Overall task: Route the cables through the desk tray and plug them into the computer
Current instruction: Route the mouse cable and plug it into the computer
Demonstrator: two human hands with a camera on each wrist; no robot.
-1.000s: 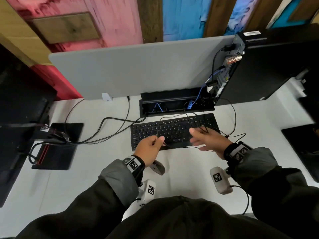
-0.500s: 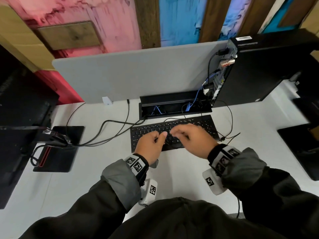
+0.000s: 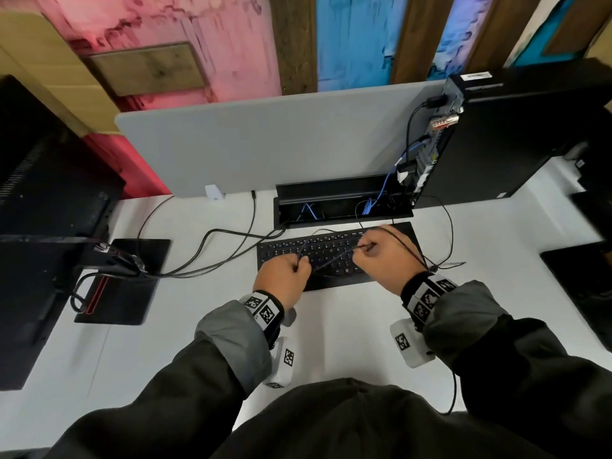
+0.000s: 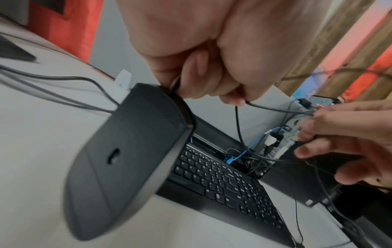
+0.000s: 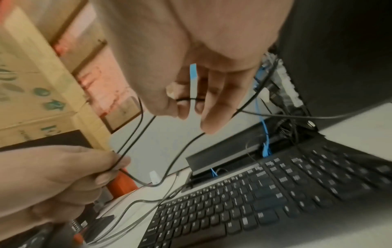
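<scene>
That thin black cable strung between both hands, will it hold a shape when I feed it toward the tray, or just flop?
Probably flop: the thin black cable sags in a loop between the left hand and right hand. It looks light, so likely easy to pull. Apt to snag, since loose strands cross the keyboard near the tray.

Grey partition panel upright behind black keyboard; monitor on black base plate left of keyboard; painted plank wall beyond the panel.
</scene>
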